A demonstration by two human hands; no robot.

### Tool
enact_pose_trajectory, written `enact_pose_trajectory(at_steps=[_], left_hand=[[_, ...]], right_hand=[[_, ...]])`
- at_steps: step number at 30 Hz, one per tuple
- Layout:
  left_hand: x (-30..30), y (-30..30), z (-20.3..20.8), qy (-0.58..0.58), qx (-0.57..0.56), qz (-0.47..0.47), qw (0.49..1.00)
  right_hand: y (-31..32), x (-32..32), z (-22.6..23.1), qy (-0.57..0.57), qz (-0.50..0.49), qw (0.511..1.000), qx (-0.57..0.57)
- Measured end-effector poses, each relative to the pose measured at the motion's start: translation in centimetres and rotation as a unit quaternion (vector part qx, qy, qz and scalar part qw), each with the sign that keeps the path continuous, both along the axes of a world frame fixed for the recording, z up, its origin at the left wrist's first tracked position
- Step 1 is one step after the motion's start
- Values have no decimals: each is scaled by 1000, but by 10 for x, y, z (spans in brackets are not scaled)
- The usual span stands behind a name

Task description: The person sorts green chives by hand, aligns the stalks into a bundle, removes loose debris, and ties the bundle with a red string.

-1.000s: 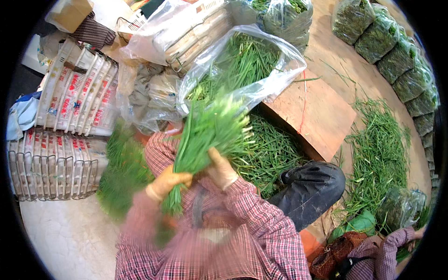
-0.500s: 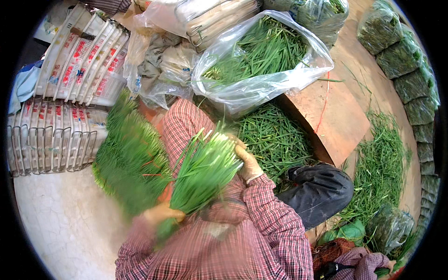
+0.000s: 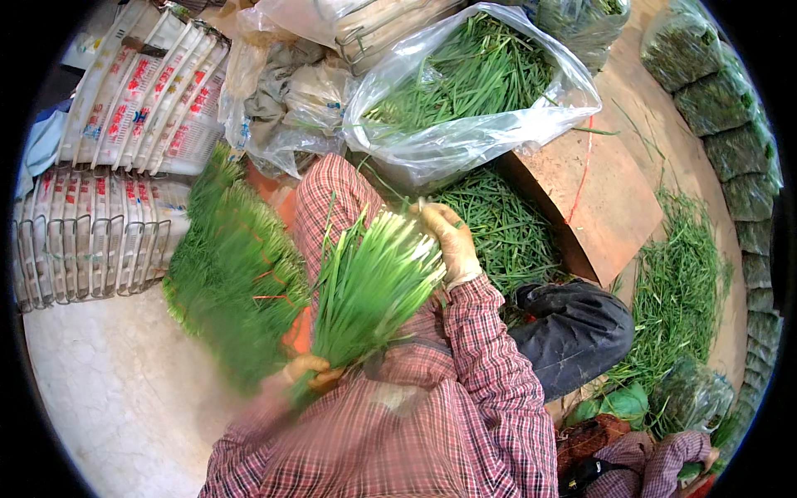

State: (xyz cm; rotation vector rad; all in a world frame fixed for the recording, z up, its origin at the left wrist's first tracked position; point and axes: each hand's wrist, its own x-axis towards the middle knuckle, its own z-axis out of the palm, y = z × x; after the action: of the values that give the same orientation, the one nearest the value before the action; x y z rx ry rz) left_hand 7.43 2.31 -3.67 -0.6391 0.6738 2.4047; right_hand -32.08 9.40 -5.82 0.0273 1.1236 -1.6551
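Observation:
A fanned bunch of garlic chives (image 3: 374, 278) lies slantwise over my lap, pale stem ends toward the upper right. My left hand (image 3: 311, 372) is closed round its leafy lower end. Beside the stem ends is my right hand (image 3: 451, 241), thumb and fingers pinched together. A thin green chive strand (image 3: 383, 184) runs to those fingertips. The hand seems gloved, and its fingertips are partly blurred. To the left, a large heap of chives (image 3: 237, 274), with red ties in it, leans against my leg.
Stacked white crates (image 3: 100, 236) stand at the left. Ahead, a clear plastic bag (image 3: 473, 141) holds more chives. Loose green trimmings (image 3: 506, 228) lie beyond my right hand, next to a brown board (image 3: 589, 207). Packed bags (image 3: 718, 104) line the right; another person's sleeve (image 3: 664, 461) shows lower right.
The bunch has shifted slightly right and fanned wider. My right hand has moved a little right and up along the stem ends. The left hand keeps its hold, slightly farther right.

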Motion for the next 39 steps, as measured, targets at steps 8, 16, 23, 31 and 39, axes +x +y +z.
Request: enact_pose_trajectory(at_steps=[8, 16, 23, 31, 39], left_hand=[[-6, 1, -11, 22, 39, -3, 999], [-6, 3, -13, 30, 58, 8, 998], [-16, 5, -11, 30, 72, 17, 997], [-6, 11, -10, 28, 78, 30, 996], [-7, 8, -19, 33, 97, 30, 994]], right_hand=[[23, -48, -8, 40, -130, 991, 0], [102, -121, -5, 568, 45, 796, 203], [61, 7, 67, 772, 267, 573, -73], [66, -5, 13, 736, 226, 638, -9], [104, -80, -64, 680, 195, 638, 303]])
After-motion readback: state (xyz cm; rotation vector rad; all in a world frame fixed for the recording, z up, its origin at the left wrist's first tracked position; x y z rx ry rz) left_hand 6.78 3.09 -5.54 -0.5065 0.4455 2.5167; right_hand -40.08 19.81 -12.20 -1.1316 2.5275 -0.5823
